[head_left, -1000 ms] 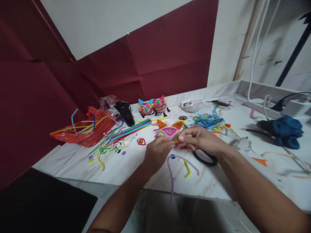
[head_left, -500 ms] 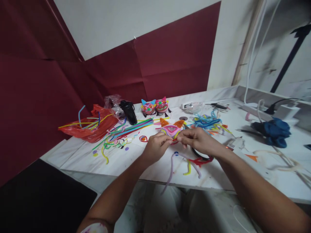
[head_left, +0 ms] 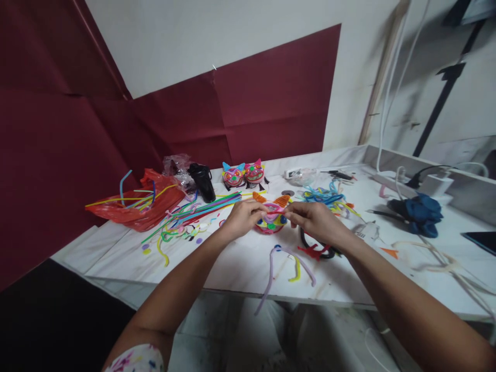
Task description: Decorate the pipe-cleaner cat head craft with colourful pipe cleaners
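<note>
Between my two hands stretches a short red pipe cleaner (head_left: 276, 212). My left hand (head_left: 245, 217) pinches its left end, and my right hand (head_left: 310, 216) pinches the other. Just behind and below it sits a colourful animal head craft (head_left: 270, 225) with orange striped ears, partly hidden by my fingers. Black-handled scissors (head_left: 330, 252) and a bit of red pipe cleaner (head_left: 313, 252) lie under my right wrist. Nearer the table edge are a lilac pipe cleaner (head_left: 270, 281) and a short yellow one (head_left: 296, 271).
Two finished-looking animal heads (head_left: 254, 173) stand at the back beside a black bottle (head_left: 203, 182). Left lie a red plastic bag (head_left: 135, 209) and loose pipe cleaners (head_left: 209, 209). To the right are a blue pipe cleaner pile (head_left: 323, 195), a glue gun (head_left: 368, 230) and a dark blue bundle (head_left: 418, 213).
Both hands have risen slightly, lifting the red pipe cleaner across the front of the animal head, whose lower face now shows. The camera view has shifted a little to the right.
</note>
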`<state>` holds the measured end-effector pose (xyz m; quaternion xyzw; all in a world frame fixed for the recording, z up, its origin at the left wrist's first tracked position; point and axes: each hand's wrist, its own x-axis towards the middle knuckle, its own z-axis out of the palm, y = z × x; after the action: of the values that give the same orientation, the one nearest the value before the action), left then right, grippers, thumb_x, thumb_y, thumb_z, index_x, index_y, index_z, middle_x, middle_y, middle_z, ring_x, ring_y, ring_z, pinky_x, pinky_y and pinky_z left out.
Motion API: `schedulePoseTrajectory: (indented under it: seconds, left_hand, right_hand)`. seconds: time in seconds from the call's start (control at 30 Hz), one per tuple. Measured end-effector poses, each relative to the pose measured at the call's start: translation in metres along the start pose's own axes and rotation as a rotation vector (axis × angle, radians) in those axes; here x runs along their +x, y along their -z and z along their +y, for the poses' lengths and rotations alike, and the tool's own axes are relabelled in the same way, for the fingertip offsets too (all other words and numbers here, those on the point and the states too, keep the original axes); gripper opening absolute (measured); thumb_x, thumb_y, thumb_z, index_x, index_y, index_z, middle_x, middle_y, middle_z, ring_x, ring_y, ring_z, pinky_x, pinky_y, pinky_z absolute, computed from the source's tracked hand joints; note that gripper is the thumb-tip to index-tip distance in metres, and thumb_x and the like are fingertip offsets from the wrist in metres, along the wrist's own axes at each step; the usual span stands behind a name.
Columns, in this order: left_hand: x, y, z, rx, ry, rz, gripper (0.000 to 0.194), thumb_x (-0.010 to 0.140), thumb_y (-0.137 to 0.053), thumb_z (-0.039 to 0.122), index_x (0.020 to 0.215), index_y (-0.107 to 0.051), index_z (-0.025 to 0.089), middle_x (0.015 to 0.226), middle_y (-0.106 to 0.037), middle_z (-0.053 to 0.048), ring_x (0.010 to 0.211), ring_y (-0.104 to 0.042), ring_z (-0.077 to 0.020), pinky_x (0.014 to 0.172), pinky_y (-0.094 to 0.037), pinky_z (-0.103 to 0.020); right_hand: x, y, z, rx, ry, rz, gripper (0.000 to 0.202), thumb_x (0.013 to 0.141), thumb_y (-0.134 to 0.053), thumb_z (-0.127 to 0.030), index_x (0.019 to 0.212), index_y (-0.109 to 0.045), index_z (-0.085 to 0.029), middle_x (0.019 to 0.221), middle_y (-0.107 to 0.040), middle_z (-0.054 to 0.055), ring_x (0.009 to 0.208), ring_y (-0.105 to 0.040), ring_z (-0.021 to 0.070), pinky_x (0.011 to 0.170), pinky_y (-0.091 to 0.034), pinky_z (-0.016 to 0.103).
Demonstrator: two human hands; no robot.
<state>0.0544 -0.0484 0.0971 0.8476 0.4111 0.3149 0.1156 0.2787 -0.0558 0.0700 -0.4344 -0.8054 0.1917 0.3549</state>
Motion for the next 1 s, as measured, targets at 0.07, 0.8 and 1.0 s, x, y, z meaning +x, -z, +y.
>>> schedulePoseTrajectory:
  seconds: [0.07,0.8,1.0]
  left_hand:
    - [0.004,0.001,-0.003,0.023,0.003,0.011,0.014,0.082,-0.061,0.012,0.083,-0.075,0.017,0.080,-0.073,-0.003,0.075,-0.065,-0.0147,0.071,-0.048,-0.025]
    - [0.021,-0.016,-0.048,0.083,-0.089,0.072,0.012,0.083,-0.063,0.008,0.082,-0.072,0.017,0.085,-0.073,-0.004,0.083,-0.066,-0.0164,0.077,-0.049,-0.027]
    - [0.020,-0.025,-0.054,0.137,-0.168,0.087,0.015,0.092,-0.055,0.015,0.091,-0.070,0.018,0.091,-0.070,-0.005,0.089,-0.065,-0.0176,0.081,-0.050,-0.028]
  right_hand:
    - [0.003,-0.002,-0.003,-0.038,0.024,0.027,0.023,0.090,-0.050,-0.034,0.086,-0.069,-0.022,0.065,-0.067,0.002,0.059,-0.058,0.0175,0.059,-0.038,0.029]
    - [0.036,-0.026,0.018,0.058,-0.132,0.164,0.018,0.074,-0.053,-0.029,0.072,-0.068,-0.019,0.063,-0.067,0.002,0.060,-0.060,0.0174,0.060,-0.041,0.028]
    - [0.036,-0.032,0.023,0.089,-0.168,0.205,0.019,0.072,-0.053,-0.032,0.075,-0.068,-0.020,0.061,-0.065,0.001,0.054,-0.055,0.0166,0.055,-0.039,0.029]
